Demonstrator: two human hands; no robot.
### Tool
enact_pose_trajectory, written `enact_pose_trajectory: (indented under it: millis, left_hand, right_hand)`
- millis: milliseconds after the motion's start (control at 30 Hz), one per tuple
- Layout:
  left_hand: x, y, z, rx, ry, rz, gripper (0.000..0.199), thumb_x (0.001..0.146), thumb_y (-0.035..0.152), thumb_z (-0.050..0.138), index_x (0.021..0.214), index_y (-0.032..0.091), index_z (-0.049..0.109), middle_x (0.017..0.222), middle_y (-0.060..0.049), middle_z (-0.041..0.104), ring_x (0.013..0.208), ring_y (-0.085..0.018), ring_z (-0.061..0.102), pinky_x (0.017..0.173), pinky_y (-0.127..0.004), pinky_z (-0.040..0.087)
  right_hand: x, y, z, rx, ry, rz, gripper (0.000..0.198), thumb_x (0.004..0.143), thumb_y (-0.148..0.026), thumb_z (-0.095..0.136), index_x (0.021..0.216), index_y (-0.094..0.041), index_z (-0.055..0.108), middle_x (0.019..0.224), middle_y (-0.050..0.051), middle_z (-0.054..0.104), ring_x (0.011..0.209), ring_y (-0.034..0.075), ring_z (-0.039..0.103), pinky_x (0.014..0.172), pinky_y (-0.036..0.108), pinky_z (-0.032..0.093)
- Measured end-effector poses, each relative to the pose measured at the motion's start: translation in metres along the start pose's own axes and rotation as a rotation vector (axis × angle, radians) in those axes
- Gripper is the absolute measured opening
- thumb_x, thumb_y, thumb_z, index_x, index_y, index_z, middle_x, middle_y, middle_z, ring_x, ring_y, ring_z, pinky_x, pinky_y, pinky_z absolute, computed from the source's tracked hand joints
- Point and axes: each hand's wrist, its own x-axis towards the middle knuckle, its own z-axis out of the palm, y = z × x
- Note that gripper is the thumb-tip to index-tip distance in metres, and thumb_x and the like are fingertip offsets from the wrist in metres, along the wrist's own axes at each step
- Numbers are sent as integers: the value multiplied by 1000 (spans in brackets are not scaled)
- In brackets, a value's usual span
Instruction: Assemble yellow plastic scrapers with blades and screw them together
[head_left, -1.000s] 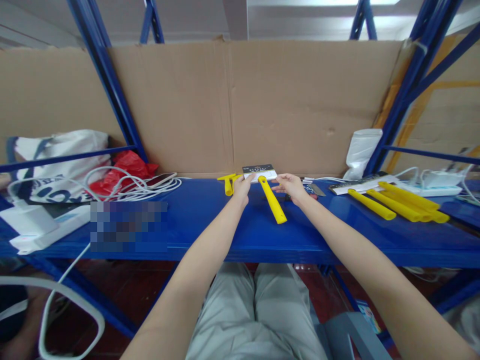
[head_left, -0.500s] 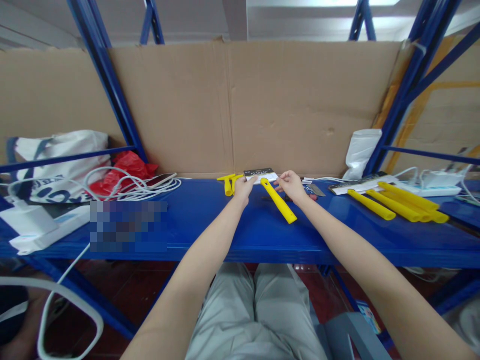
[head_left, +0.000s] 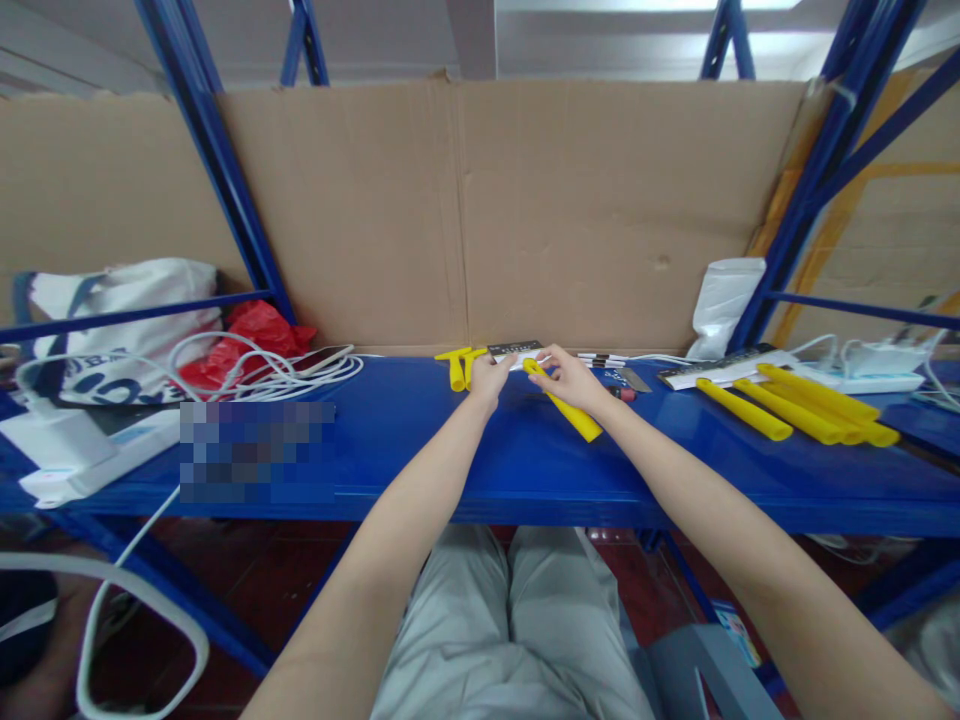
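Note:
A scraper with a tubular yellow handle and a wide, pale blade under a black printed strip lies across both hands, its handle slanting down to the right. My left hand is closed on the left part of the blade. With curled fingers my right hand grips the handle's upper end, where it meets the blade; the fingers partly hide that joint. Just left of my left hand are a few small yellow T-shaped pieces.
Several similar yellow-handled scrapers rest on the blue table at right. A flat grey blade and a dark red tool lie past my right wrist. White cables, a power strip and a cloth bag occupy the left.
My right hand has moved left from beside the scraper and closed on the upper end of its handle. My left hand keeps its hold; the handle's lower end has shifted slightly right.

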Motion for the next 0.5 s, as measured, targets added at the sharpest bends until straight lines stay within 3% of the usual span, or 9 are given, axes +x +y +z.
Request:
enact_pose_trajectory:
  millis: [133, 333, 500]
  left_hand:
    - [-1, 1, 0, 12, -18, -26, 11, 66, 19, 66, 56, 19, 61, 66, -4, 66, 84, -24, 62, 74, -30, 47]
    - [0, -1, 2, -102, -23, -32, 8, 62, 14, 67, 60, 19, 62, 72, -5, 67, 89, -24, 61, 79, -32, 46]
    - [0, -1, 4, -44, -2, -30, 7, 66, 13, 63, 62, 18, 61, 74, -5, 67, 85, -22, 62, 76, -31, 46]
  right_hand:
    - [1, -1, 0, -99, -61, -108, 11, 77, -21, 52, 87, -20, 57, 89, 3, 65, 71, 15, 61, 68, 27, 46]
    - [2, 1, 2, -240, -128, -185, 26, 79, -14, 47, 93, -22, 67, 99, 8, 63, 89, 19, 60, 81, 32, 45]
    - [2, 0, 4, -280, -197, -180, 35, 80, -12, 47, 109, -20, 65, 106, 11, 61, 96, 20, 60, 88, 33, 44]
